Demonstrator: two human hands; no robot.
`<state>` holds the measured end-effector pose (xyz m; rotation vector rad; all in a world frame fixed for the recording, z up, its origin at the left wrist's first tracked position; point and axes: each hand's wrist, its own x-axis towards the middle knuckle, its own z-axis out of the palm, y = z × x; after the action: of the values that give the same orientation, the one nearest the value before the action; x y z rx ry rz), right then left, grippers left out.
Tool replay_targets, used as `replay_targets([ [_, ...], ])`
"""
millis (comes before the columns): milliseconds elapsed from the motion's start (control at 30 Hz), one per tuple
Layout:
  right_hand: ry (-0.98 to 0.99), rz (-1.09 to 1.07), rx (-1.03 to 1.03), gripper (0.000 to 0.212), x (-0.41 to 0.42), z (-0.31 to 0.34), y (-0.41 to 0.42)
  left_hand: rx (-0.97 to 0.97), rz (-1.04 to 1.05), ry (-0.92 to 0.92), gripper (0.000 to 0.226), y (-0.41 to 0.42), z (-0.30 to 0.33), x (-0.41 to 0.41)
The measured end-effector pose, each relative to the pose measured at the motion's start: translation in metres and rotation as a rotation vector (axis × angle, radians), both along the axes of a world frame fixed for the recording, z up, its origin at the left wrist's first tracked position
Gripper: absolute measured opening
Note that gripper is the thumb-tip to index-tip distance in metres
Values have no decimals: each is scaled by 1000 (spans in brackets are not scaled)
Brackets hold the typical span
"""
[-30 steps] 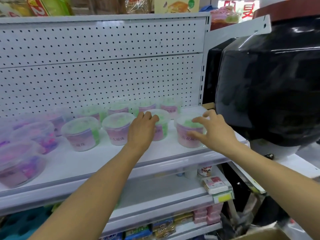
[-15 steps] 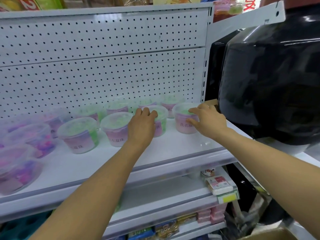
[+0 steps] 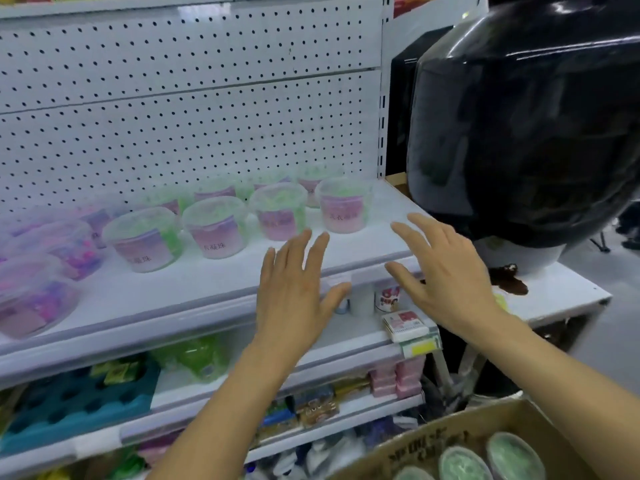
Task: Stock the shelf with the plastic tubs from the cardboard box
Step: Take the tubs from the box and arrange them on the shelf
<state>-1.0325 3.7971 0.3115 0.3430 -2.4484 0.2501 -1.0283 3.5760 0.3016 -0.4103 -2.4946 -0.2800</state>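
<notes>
Tubs, plastic, clear, pink-labelled with green contents: four in front row on shelf (image 3: 207, 289), rightmost (image 3: 344, 206) nearest shelf end, then second (image 3: 280, 213), third (image 3: 216, 225), fourth (image 3: 143, 239). Back row behind these: at least three, blurred, exact count not readable. Further left, larger clear tubs with pink and purple contents (image 3: 38, 292): about three, partly cut off by frame edge.

Cardboard box (image 3: 450, 434), lower right, below shelf level: three green-lidded tubs (image 3: 512, 457) visible inside, more possibly hidden past frame edge.

Hands: two. Left hand (image 3: 294, 292) spread, fingers straight, grasping nothing, hovering at shelf front edge, apart from second tub. Right hand (image 3: 446, 268) likewise released, fingers splayed, empty, near shelf's right end, clear of rightmost tub.

Step judged: between placements; front row set, both hands free of stock. Next move, as judged: reach down and right into box, grip one tub per hand by rim or wall, lift upright, set in bare front strip of shelf ahead of existing row.

Surroundings: white perforated back panel (image 3: 190, 116); large black glossy appliance (image 3: 526, 133) just right of shelf; lower shelves with assorted packets.
</notes>
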Motion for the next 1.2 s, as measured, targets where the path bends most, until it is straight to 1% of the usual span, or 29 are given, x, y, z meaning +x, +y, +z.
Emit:
replay_targets([
  [133, -10, 22, 18, 51, 58, -34, 36, 1, -28, -52, 68, 28, -28, 53],
  [233, -83, 29, 1, 49, 90, -65, 61, -10, -46, -117, 64, 51, -56, 82],
  [467, -338, 34, -5, 52, 133, -152, 101, 94, 0, -417, 63, 91, -140, 131],
  [600, -600, -14, -72, 59, 150, -220, 113, 149, 37, -671, 64, 101, -207, 147],
  [667, -730, -35, -132, 58, 156, -255, 117, 178, 81, -794, 62, 105, -243, 152],
  [767, -919, -70, -166, 56, 157, -306, 116, 235, 151, -958, 61, 110, -298, 151],
  [867, -1101, -106, -205, 53, 151, -352, 107, 214, 199, -1073, 62, 109, -350, 145],
  [967, -1243, -162, -274, 50, 138, -396, 97, 147, 213, -1117, 64, 104, -392, 130],
  [1033, -1307, -191, -403, 47, 129, -423, 90, 34, 238, -1143, 76, 101, -417, 119],
  [1133, -1387, -227, -561, 46, 117, -460, 82, -162, 270, -1209, 108, 96, -451, 107],
  [1200, -1391, -234, -701, 50, 113, -480, 78, -241, 291, -1257, 125, 91, -468, 105],
])
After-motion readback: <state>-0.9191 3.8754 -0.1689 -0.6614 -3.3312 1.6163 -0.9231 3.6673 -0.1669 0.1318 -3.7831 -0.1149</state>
